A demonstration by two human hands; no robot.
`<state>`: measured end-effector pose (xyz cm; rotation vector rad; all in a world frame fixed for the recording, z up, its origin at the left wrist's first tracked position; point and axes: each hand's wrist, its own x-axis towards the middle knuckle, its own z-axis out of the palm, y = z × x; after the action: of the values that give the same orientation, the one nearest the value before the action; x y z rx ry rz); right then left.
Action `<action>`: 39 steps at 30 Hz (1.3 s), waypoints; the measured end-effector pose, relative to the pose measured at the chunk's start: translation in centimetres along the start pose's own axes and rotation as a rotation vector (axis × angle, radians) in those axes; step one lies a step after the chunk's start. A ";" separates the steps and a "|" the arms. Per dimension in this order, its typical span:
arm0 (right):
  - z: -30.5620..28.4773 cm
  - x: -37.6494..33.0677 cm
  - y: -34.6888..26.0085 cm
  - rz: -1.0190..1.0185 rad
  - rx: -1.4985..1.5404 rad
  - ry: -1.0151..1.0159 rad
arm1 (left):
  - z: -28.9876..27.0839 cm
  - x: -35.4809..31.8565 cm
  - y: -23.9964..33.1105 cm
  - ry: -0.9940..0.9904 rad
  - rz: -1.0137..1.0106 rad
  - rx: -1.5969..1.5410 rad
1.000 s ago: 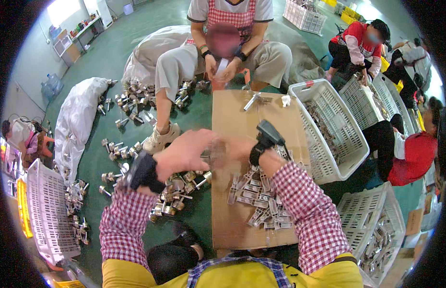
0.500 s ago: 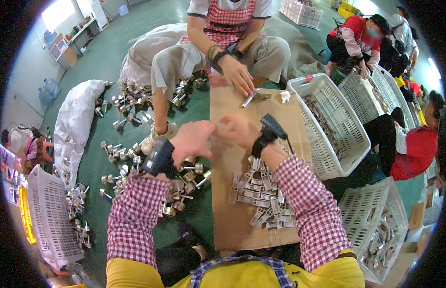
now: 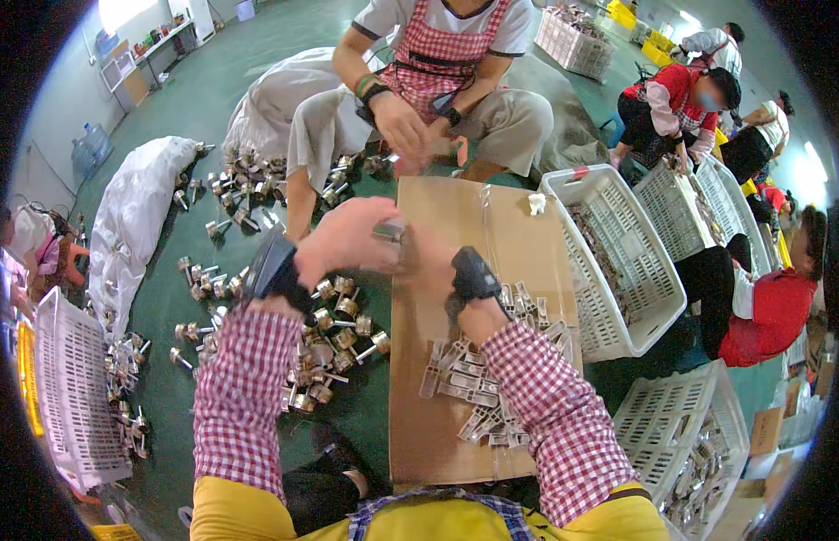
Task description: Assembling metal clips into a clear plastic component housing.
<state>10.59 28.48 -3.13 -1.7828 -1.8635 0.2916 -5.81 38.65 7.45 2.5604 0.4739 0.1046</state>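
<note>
My left hand (image 3: 347, 236) is raised over the left edge of the cardboard sheet (image 3: 428, 311), fingers curled around a shiny, round-headed metal part (image 3: 390, 233). My right hand (image 3: 430, 263) is right beside it, close to the same part. Motion smears its fingers, so their grip cannot be made out. Below my right wrist, pale slotted plastic or metal brackets (image 3: 474, 383) lie heaped on the cardboard. Left of the cardboard, many round metal pieces with stems (image 3: 334, 347) are scattered on the green floor.
A co-worker (image 3: 447, 54) sits opposite, hands together beyond the cardboard. White plastic crates (image 3: 618, 261) with parts stand at the right, another crate (image 3: 81, 397) at the far left. A white sack (image 3: 144, 216) lies at left. Other people bend over crates at right.
The co-worker's hands have drawn back from the cardboard, and the metal piece on its far edge is gone from there. My right hand has moved left and down, closer to my left hand.
</note>
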 end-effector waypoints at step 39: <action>-7.8 -1.6 -8.1 0.296 0.772 -0.607 | 13.5 -15.5 1.6 0.288 -0.029 -0.583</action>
<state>7.66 24.44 7.05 -1.4693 -1.4797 1.5685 -17.59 25.25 -3.01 1.9708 0.4983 0.5261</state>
